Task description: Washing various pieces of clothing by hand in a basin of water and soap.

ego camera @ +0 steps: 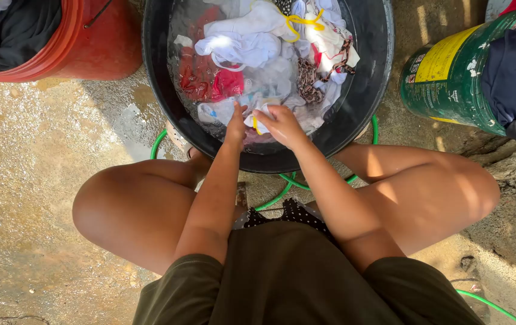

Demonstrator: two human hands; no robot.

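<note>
A black wash basin (366,72) stands in front of me, filled with soapy water and several soaking clothes. Among them are white pieces (240,45), a red garment (207,81) and a patterned brown one (307,78). Both my hands reach into the near side of the basin. My left hand (235,123) and my right hand (280,125) are closed on a small white cloth with yellow trim (258,120), held between them at the water's surface. My bare knees are spread either side of the basin.
A red bucket (95,42) with dark and pink clothes sits at the far left. A green and yellow drum (450,78) draped with dark blue and red clothes stands at the right. A green hose (279,195) runs under the basin across wet concrete.
</note>
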